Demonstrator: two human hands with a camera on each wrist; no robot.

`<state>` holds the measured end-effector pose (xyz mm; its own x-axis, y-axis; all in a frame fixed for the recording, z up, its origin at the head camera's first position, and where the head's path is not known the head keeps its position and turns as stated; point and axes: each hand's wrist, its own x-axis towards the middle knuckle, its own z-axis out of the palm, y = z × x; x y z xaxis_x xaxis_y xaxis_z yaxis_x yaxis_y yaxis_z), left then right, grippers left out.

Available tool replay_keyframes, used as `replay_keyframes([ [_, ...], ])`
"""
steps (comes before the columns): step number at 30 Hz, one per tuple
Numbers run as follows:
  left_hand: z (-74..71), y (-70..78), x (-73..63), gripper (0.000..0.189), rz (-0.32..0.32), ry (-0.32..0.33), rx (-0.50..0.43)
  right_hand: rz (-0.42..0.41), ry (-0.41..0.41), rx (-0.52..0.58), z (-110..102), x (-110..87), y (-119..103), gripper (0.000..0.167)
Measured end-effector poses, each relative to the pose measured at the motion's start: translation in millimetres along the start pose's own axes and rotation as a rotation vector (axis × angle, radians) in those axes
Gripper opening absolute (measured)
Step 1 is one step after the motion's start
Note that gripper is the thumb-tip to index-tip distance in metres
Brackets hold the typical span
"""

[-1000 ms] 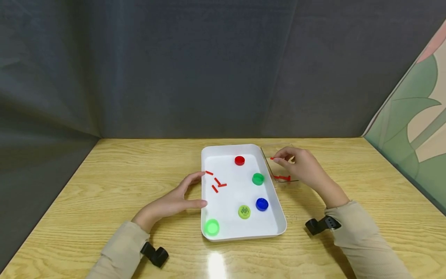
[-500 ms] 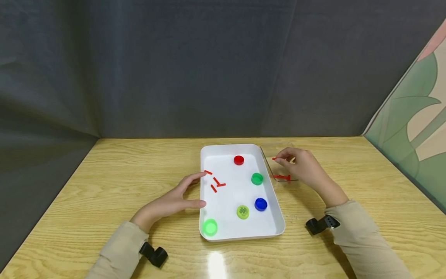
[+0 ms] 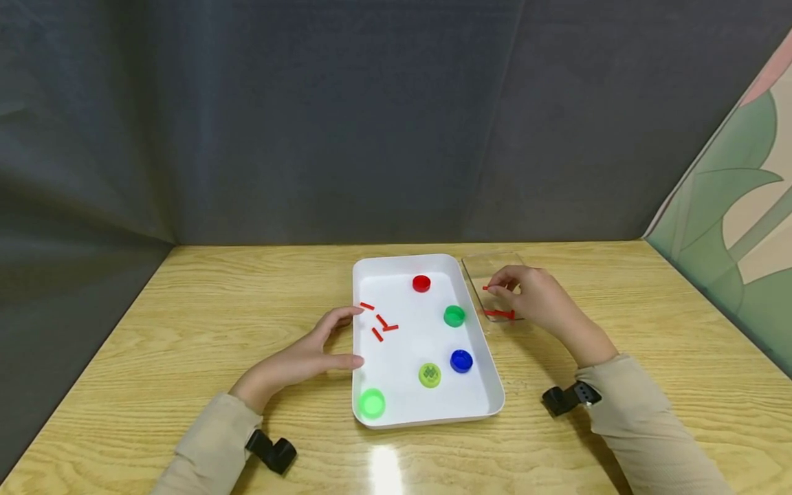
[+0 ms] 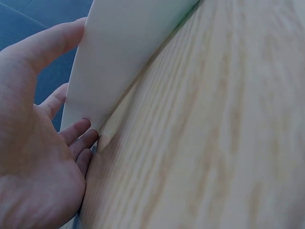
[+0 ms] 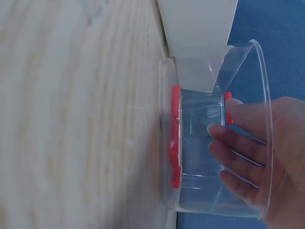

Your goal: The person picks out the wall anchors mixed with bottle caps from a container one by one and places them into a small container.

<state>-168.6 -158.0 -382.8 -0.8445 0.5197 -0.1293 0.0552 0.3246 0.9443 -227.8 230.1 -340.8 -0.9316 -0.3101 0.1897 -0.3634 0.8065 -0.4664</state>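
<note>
My right hand [image 3: 531, 294] pinches a short red stick [image 5: 228, 109] between thumb and index finger, inside the clear plastic container [image 5: 202, 202]. Several more red sticks [image 5: 176, 138] lie on the container's bottom. To its left sits a white tray [image 3: 402, 421], where several red sticks [image 3: 377, 335] lie loose on the left side. My left hand [image 3: 303, 357] rests at the tray's left rim, thumb and index finger spread apart and fairly straight. In the left wrist view, its fingertips touch the tray's outer wall [image 4: 119, 43].
Round plastic caps stand spread about the tray: a red cap [image 3: 421, 283], a green cap [image 3: 454, 316], a blue cap [image 3: 461, 361], a yellow-green cap [image 3: 430, 375] and a bright green cap [image 3: 372, 403]. A dark curtain [image 3: 346, 124] hangs behind the wooden table [image 3: 247, 289].
My right hand has dipped slightly toward me inside the container, still pinching the red stick. The left hand keeps its place at the tray rim; the whole head view has shifted a little.
</note>
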Motion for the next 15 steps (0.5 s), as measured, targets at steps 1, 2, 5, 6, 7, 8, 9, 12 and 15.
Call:
replay_keyframes([
  [1,0.0,0.0,0.0,0.082,-0.002,0.001,0.0,-0.001,0.0,-0.006,0.3,0.2,-0.3,0.005],
  [2,0.0,0.1,0.1,0.083,-0.002,0.002,0.001,-0.003,-0.001,-0.01,0.5,0.4,-0.7,0.005],
  [5,0.1,0.2,0.1,0.084,-0.005,0.002,0.004,-0.006,0.003,-0.028,1.1,1.2,-1.3,0.007],
  [6,0.0,0.1,0.3,0.084,-0.004,0.0,0.005,-0.003,0.004,-0.032,1.2,1.5,-1.5,0.008],
  [7,-0.1,0.3,0.2,0.085,-0.004,-0.001,0.005,-0.003,0.002,-0.033,1.2,1.8,-1.7,0.009],
  [8,-0.1,0.4,0.2,0.085,-0.004,-0.002,0.006,-0.001,0.002,-0.034,1.1,2.0,-1.7,0.011],
  [9,-0.1,0.5,0.2,0.085,-0.005,-0.002,0.007,0.0,0.002,-0.035,1.0,2.1,-1.6,0.011],
  [12,0.0,0.5,0.5,0.085,-0.01,0.001,0.015,-0.001,0.0,-0.028,0.5,1.7,-2.2,0.013],
  [15,0.1,0.3,1.1,0.085,-0.009,0.0,0.021,-0.011,0.015,-0.015,-0.7,0.6,-3.9,0.012],
])
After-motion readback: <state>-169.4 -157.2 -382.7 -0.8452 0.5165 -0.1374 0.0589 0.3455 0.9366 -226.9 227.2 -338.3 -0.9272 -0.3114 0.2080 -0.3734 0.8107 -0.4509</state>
